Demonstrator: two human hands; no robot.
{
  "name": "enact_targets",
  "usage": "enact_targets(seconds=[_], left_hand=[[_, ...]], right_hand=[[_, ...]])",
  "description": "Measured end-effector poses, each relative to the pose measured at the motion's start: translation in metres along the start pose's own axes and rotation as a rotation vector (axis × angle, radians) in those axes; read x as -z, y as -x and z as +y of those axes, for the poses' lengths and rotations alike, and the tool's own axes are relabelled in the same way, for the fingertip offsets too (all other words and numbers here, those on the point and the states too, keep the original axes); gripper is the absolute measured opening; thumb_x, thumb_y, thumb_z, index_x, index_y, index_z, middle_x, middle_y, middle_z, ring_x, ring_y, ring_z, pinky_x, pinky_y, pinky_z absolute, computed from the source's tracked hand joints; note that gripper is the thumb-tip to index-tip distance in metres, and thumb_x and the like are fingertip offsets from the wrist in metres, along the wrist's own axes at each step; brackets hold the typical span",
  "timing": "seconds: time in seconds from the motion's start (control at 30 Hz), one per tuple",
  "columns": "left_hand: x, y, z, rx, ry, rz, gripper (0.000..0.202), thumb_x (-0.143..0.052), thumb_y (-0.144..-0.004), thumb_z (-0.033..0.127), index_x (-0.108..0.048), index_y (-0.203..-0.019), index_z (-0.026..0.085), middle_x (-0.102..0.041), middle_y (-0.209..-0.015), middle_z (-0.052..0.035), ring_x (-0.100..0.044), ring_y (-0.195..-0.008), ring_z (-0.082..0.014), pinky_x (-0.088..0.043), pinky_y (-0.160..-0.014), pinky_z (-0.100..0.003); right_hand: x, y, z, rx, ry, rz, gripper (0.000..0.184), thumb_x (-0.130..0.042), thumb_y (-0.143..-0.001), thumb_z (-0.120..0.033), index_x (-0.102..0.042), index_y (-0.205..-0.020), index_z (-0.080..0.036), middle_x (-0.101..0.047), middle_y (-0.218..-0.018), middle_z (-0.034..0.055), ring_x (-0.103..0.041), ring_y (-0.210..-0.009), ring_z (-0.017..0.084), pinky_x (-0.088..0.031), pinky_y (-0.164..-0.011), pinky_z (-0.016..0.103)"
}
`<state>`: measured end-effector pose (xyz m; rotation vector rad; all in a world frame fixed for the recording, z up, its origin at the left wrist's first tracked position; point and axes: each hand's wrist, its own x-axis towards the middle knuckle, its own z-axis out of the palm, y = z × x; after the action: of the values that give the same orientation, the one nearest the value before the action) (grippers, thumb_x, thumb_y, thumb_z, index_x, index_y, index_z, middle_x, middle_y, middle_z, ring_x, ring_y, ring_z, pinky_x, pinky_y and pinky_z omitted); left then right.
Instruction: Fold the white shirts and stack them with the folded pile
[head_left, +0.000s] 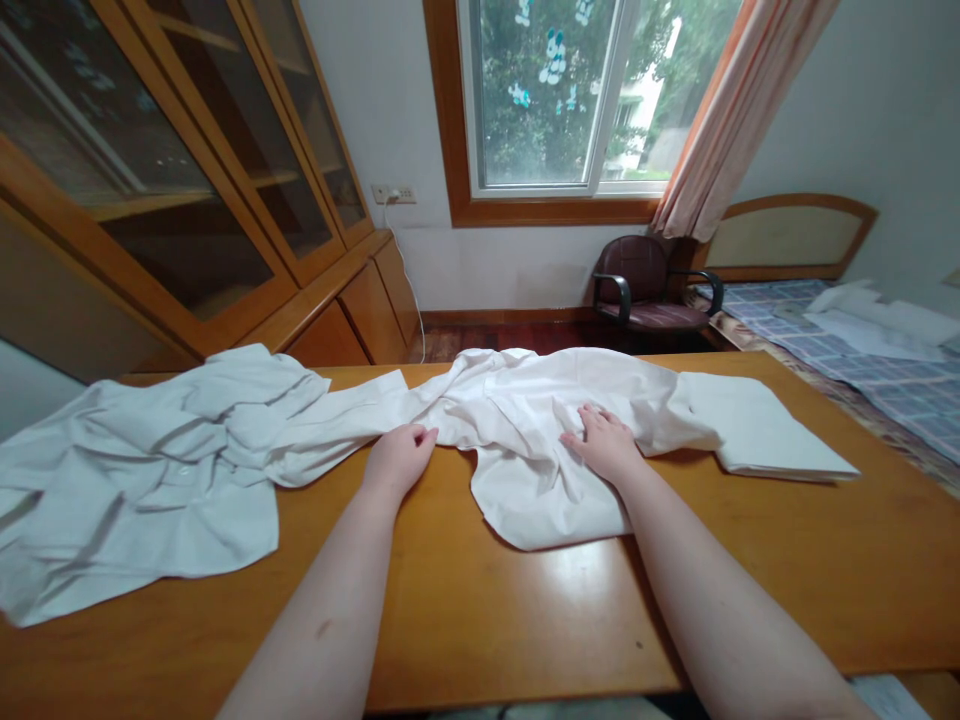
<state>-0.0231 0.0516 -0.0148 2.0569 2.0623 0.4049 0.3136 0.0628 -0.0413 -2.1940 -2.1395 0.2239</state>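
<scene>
A crumpled white shirt (540, 420) lies spread across the middle of the wooden table (480, 600). My left hand (399, 458) is closed, pinching the shirt's edge where a sleeve runs off to the left. My right hand (606, 440) rests flat on the shirt's body, fingers stretched out and pressing the cloth down. A second rumpled white garment (142, 480) lies on the table's left end. A neatly folded white garment (757, 435) sits at the right, touching the shirt.
A wooden glass-door cabinet (195, 180) stands along the left wall. Beyond the table are a dark red armchair (645, 285), a window with a pink curtain (735, 120), and a bed (862, 350) with white cloths at the right.
</scene>
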Motion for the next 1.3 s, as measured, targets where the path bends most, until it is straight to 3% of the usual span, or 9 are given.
enact_targets(seconds=[0.13,0.27,0.37,0.5,0.6,0.87,1.1,1.2,1.3], left_hand=[[-0.005,0.002,0.001,-0.145,0.074,-0.031,0.029,-0.050,-0.079,0.043,-0.066,-0.091,0.022,-0.067,-0.097,-0.0048,-0.060,-0.091,-0.0218,-0.044,-0.082,-0.031],[-0.020,-0.002,-0.001,-0.305,0.168,-0.060,0.054,-0.059,-0.074,0.040,-0.054,-0.123,0.020,-0.051,-0.131,-0.0087,-0.046,-0.120,-0.0241,-0.034,-0.103,-0.035],[-0.028,-0.004,-0.001,-0.323,0.215,-0.102,0.056,-0.062,-0.072,0.039,-0.054,-0.125,0.024,-0.042,-0.138,-0.0080,-0.039,-0.127,-0.0261,-0.031,-0.106,-0.038],[-0.030,-0.007,0.005,-0.367,0.269,-0.039,0.020,-0.058,-0.077,0.034,-0.069,-0.091,0.025,-0.055,-0.116,-0.0047,-0.051,-0.111,-0.0224,-0.038,-0.100,-0.036],[-0.028,-0.007,0.010,-0.429,0.288,-0.001,0.017,-0.054,-0.080,0.033,-0.068,-0.077,0.023,-0.059,-0.105,-0.0046,-0.054,-0.103,-0.0211,-0.041,-0.096,-0.036],[-0.012,0.001,0.012,-0.431,0.419,-0.001,0.021,-0.038,-0.089,0.028,-0.057,-0.095,0.021,-0.065,-0.101,-0.0041,-0.058,-0.097,-0.0192,-0.044,-0.088,-0.035],[0.010,0.017,0.009,-0.349,0.493,0.246,0.018,-0.041,-0.087,0.032,-0.054,-0.091,0.021,-0.066,-0.093,-0.0026,-0.060,-0.093,-0.0194,-0.045,-0.085,-0.034],[0.020,0.023,0.006,-0.207,0.664,0.156,0.017,-0.046,-0.083,0.035,-0.052,-0.088,0.021,-0.058,-0.065,0.0029,-0.056,-0.059,-0.0135,-0.045,-0.057,-0.025],[0.033,0.028,0.002,-0.118,0.842,-0.192,0.017,-0.052,-0.077,0.036,-0.052,-0.082,0.020,-0.047,-0.047,0.0069,-0.044,-0.040,-0.0093,-0.034,-0.042,-0.020]], right_hand=[[-0.002,0.000,0.000,-0.009,-0.024,0.029,0.067,-0.038,-0.084,-0.058,-0.039,-0.137,-0.017,-0.036,-0.145,0.0085,-0.029,-0.130,0.030,-0.024,-0.103,0.046],[-0.005,-0.002,0.001,0.015,-0.023,0.028,0.066,-0.038,-0.085,-0.058,-0.040,-0.137,-0.017,-0.036,-0.145,0.0084,-0.029,-0.130,0.030,-0.023,-0.104,0.045],[-0.007,-0.003,0.002,0.023,-0.005,0.024,0.068,-0.038,-0.085,-0.059,-0.038,-0.138,-0.017,-0.035,-0.145,0.0094,-0.028,-0.131,0.031,-0.023,-0.103,0.047],[-0.008,-0.003,0.001,0.032,0.018,0.019,0.068,-0.036,-0.085,-0.060,-0.036,-0.139,-0.018,-0.033,-0.146,0.0102,-0.027,-0.131,0.031,-0.024,-0.103,0.048],[-0.007,-0.003,0.001,0.044,0.021,0.017,0.068,-0.035,-0.085,-0.060,-0.036,-0.139,-0.018,-0.032,-0.147,0.0097,-0.027,-0.131,0.031,-0.024,-0.103,0.048],[-0.008,-0.006,0.005,0.030,-0.005,0.008,0.060,-0.027,-0.090,-0.056,-0.041,-0.137,-0.022,-0.035,-0.146,0.0060,-0.029,-0.132,0.027,-0.025,-0.104,0.043],[-0.009,-0.007,0.008,0.015,-0.013,0.001,0.059,-0.020,-0.092,-0.053,-0.039,-0.138,-0.022,-0.032,-0.147,0.0052,-0.027,-0.133,0.025,-0.024,-0.105,0.041],[-0.009,-0.007,0.007,-0.009,-0.030,0.014,0.060,-0.022,-0.091,-0.054,-0.040,-0.138,-0.022,-0.033,-0.147,0.0048,-0.027,-0.133,0.025,-0.023,-0.106,0.041],[-0.009,-0.007,0.007,-0.018,-0.047,0.017,0.059,-0.024,-0.091,-0.055,-0.041,-0.137,-0.022,-0.033,-0.147,0.0053,-0.027,-0.134,0.025,-0.023,-0.106,0.042]])
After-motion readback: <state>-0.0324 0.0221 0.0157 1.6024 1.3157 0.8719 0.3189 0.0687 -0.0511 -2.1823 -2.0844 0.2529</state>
